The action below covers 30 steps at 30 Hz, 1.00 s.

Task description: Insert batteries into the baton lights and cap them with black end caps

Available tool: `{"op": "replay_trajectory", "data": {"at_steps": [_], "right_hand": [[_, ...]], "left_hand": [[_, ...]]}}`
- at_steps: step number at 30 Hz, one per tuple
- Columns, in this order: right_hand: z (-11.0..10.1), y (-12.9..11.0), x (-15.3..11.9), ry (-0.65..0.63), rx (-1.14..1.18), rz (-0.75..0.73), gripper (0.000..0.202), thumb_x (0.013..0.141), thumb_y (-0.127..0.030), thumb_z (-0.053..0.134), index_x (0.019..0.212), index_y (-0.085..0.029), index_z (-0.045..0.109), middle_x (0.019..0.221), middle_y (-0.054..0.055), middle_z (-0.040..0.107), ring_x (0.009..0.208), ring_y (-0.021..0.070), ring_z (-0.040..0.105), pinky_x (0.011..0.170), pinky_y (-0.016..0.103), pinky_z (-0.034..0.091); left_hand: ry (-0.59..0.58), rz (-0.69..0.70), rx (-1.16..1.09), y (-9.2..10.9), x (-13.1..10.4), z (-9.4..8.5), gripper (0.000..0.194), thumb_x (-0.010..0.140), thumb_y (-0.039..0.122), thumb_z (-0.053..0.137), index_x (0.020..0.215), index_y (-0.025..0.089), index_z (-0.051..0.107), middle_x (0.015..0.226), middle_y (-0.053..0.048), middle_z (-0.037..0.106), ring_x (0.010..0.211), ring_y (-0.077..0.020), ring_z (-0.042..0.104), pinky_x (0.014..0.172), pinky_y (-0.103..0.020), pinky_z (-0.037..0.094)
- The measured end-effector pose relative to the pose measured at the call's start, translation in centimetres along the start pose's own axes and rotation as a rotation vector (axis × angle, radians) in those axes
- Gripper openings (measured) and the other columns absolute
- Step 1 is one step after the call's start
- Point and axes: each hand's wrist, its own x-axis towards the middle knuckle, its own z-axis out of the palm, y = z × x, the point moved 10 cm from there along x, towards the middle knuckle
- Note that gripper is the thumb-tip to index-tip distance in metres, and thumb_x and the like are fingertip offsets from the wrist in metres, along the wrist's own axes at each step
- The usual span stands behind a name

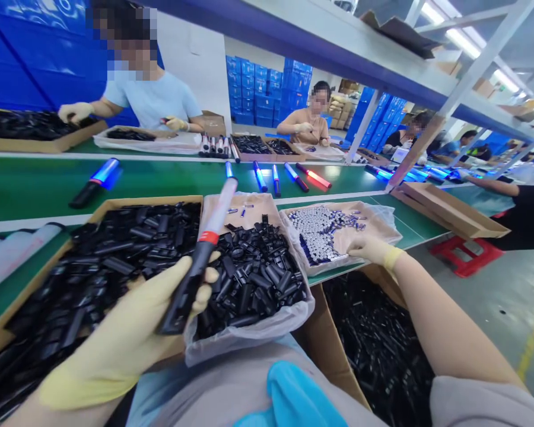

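My left hand (pixel 160 302), in a pale yellow glove, is closed around the black handle of a light baton (pixel 196 261). The baton tilts upward, with a red ring and an unlit whitish tube at its far end. Under and beside it lies a lined tray (pixel 249 335) of small black plastic parts (pixel 267 279). My right hand (pixel 367 249), gloved too, reaches into a lined tray (pixel 385 228) of batteries (pixel 314 228). Its fingers are bunched together at the edge of the standing batteries; what is between the fingertips is hidden.
A large cardboard box (pixel 158 201) of black casings stands on the left. Below my right arm is another box (pixel 378 338) of black parts. Lit blue batons (pixel 260 177) and a red one (pixel 314 176) lie on the green conveyor (pixel 173 178). Co-workers (pixel 153 98) sit opposite.
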Motion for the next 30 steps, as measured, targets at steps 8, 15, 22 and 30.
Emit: {"op": "replay_trajectory", "data": {"at_steps": [8,15,22,30], "right_hand": [[-5.7,-18.1,-12.8,0.718,0.489,-0.556,0.013,0.097,-0.027,0.061,0.107,-0.027,0.070,0.100,0.000,0.075,0.092,0.0165,0.070,0.084,0.029,0.056],[-2.0,-28.9,-15.1,0.771,0.511,-0.876,0.010,0.099,-0.021,0.060,0.107,-0.022,0.065,0.092,0.004,0.073,0.084,0.0194,0.067,0.076,0.037,0.057],[-1.8,-29.0,-14.8,0.800,0.572,-0.835,0.017,0.096,-0.016,0.062,0.112,-0.023,0.062,0.094,0.004,0.072,0.085,0.0198,0.067,0.076,0.038,0.056],[-1.7,-29.7,-14.3,0.805,0.598,-0.791,0.014,0.096,-0.015,0.061,0.109,-0.022,0.062,0.094,0.005,0.071,0.088,0.0188,0.067,0.078,0.037,0.055]], "left_hand": [[-0.182,-0.038,-0.068,-5.6,-1.0,6.3,0.036,0.096,0.044,0.058,0.108,0.013,0.072,0.075,-0.003,0.062,0.056,-0.0081,0.050,0.050,-0.016,0.043],[-0.119,0.104,-0.121,-5.3,-1.7,4.5,0.037,0.093,0.050,0.061,0.093,0.016,0.075,0.081,-0.005,0.068,0.071,-0.0147,0.060,0.064,-0.024,0.051],[-0.116,0.125,-0.138,-5.3,-1.6,3.2,0.033,0.092,0.046,0.064,0.104,0.018,0.075,0.085,-0.004,0.072,0.080,-0.0174,0.065,0.071,-0.026,0.052],[-0.051,0.132,-0.102,-4.7,-1.5,2.7,0.041,0.083,0.052,0.071,0.101,0.016,0.075,0.085,-0.006,0.072,0.083,-0.0211,0.067,0.070,-0.029,0.055]]}}
